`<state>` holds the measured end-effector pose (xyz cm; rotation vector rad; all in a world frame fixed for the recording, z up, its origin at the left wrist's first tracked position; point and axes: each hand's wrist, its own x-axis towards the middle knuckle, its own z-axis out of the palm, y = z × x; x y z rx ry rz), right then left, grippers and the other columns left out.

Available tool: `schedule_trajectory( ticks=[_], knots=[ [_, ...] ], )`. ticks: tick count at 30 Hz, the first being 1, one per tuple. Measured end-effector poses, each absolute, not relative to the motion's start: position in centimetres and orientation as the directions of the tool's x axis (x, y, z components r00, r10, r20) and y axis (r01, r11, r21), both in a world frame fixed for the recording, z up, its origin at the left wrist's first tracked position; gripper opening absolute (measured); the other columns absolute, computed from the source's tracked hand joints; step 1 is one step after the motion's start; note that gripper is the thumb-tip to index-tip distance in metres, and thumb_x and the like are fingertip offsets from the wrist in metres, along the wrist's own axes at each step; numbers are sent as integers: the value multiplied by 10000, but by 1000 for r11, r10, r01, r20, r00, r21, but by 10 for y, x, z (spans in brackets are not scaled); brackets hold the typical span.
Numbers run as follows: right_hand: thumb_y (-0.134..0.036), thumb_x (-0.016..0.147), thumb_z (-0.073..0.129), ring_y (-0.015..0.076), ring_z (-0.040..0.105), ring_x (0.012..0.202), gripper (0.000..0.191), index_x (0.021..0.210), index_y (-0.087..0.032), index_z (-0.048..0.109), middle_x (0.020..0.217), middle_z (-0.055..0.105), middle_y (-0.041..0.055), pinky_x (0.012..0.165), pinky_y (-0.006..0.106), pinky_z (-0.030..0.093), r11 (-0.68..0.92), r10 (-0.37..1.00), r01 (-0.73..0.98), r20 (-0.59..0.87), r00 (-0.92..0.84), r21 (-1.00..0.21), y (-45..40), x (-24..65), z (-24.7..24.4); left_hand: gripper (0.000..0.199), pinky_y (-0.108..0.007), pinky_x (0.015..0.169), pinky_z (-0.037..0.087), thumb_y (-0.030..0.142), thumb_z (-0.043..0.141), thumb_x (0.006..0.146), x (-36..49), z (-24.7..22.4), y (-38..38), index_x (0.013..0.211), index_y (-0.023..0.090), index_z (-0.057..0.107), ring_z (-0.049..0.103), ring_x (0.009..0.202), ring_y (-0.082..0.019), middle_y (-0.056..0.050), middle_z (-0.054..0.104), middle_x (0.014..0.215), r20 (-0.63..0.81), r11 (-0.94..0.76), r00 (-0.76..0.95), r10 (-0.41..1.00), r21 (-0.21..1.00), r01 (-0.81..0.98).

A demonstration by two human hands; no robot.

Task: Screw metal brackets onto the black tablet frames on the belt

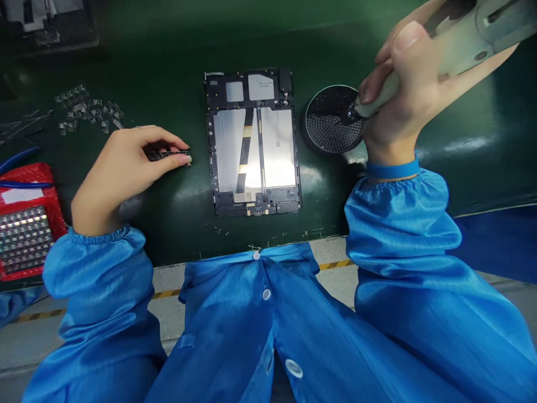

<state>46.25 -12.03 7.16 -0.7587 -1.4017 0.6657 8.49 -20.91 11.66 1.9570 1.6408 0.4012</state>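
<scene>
An opened tablet-like device [274,148] lies on the dark green table, its silver inside facing up. To its left, my left hand [130,162] pinches a small dark strip of parts [168,155] between thumb and fingers. My right hand [409,95] is wrapped round a pale electric screwdriver [465,50], tilted down to the left. The screwdriver's tip reaches into a round black dish [331,126] of tiny screws, right of the device. Whether a screw sits on the tip cannot be made out.
Small metal pieces [86,109] lie loose at the upper left. A red wrapped tray [25,224] with rows of parts and a blue-handled tool [20,159] are at the far left. A dark tray [79,33] stands at the top left. The table's front edge runs below the device.
</scene>
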Motion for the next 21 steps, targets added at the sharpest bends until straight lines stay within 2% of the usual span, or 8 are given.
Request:
schedule_trajectory(
  ticks=[4, 9, 14, 16, 21],
  knots=[
    [-507, 975, 676, -74, 446, 634, 557, 1247, -162, 333, 857, 487, -48, 517, 159, 303, 606, 793, 41, 607, 53, -794, -121, 464, 73, 192, -340, 976, 530, 400, 803, 1000, 86, 116, -211, 1137, 274, 850, 735, 1085, -231, 31, 817, 1167, -101, -133, 233, 967, 582, 802],
    [-536, 982, 657, -70, 493, 665, 560, 1253, -165, 338, 858, 492, -47, 529, 157, 301, 610, 791, 59, 612, 21, -790, -120, 466, 72, 174, -309, 902, 520, 391, 801, 998, 83, 113, -210, 1117, 274, 852, 715, 1022, -204, 37, 803, 1121, -96, -139, 229, 969, 555, 820],
    [-654, 979, 617, -76, 397, 606, 634, 1260, -176, 310, 925, 495, -30, 537, 156, 286, 619, 776, 156, 630, 29, -770, -121, 465, 72, 213, -328, 930, 525, 396, 799, 1005, 82, 113, -211, 1173, 273, 843, 720, 1028, -220, 24, 802, 1153, -106, -129, 225, 969, 560, 818],
    [-704, 963, 596, -76, 416, 630, 671, 1279, -187, 308, 951, 502, -26, 551, 138, 314, 592, 795, 193, 607, 21, -782, -122, 465, 72, 197, -316, 911, 516, 384, 783, 1019, 83, 114, -211, 1173, 273, 838, 720, 1059, -221, 29, 797, 1178, -105, -152, 246, 964, 542, 827],
    [-635, 957, 625, -54, 475, 656, 646, 1289, -187, 300, 977, 519, -35, 536, 158, 376, 559, 820, 159, 571, 35, -814, -118, 467, 70, 148, -319, 830, 477, 386, 783, 1017, 83, 112, -208, 1114, 283, 826, 707, 1080, -228, 32, 769, 1164, -97, -182, 270, 958, 524, 832]
  ],
)
